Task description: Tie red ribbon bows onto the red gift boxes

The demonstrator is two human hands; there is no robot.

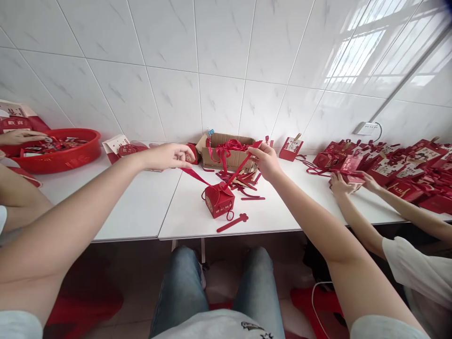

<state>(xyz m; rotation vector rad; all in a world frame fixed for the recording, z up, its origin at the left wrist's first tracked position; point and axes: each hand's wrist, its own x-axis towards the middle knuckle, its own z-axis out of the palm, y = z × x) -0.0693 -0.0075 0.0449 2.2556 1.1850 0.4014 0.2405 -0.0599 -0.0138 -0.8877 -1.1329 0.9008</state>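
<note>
A small red gift box (219, 201) stands on the white table, with a red ribbon (237, 175) running up from its top on both sides. My left hand (173, 156) is closed on one end of the ribbon, up and to the left of the box. Up and to the right, my right hand (264, 159) pinches the other end. Both lengths look stretched out. A flat red strip with a flower-shaped end (233, 223) lies in front of the box.
Behind stands a cardboard box (231, 162) of red ribbons, with loose strips before it. A red basin (67, 160) is at the left, near another person's hand. At right, a person's hands (341, 184) hold a red box beside many piled boxes (399, 169).
</note>
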